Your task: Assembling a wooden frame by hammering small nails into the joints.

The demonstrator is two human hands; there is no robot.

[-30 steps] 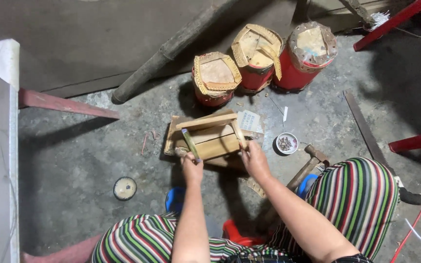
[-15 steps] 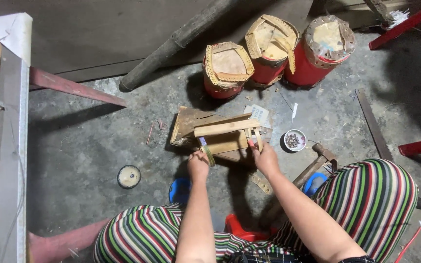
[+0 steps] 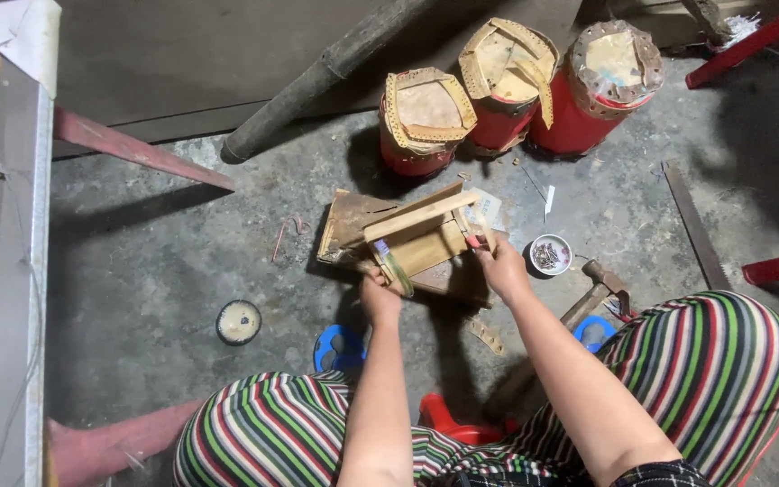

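left hand (image 3: pixel 379 296) and right hand (image 3: pixel 500 265) clamped on wooden frame (image 3: pixel 412 242). could tip or slip on the uneven floor (image 3: pixel 164 261), spilling the nail dish (image 3: pixel 550 254) just beside.

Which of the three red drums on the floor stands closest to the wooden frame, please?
The leftmost red drum, with the squarish tan top; it stands just behind the wooden frame, while the other two sit farther right.

Frame: your wooden frame (image 3: pixel 412 239) sits mid-floor (image 3: pixel 155 261), before your knees.
Behind it: three drums (image 3: pixel 507 95) in a row.
Right: dish of nails (image 3: pixel 550 254), then hammer (image 3: pixel 592 290).
Left: round lid (image 3: pixel 239 322), near your left knee.
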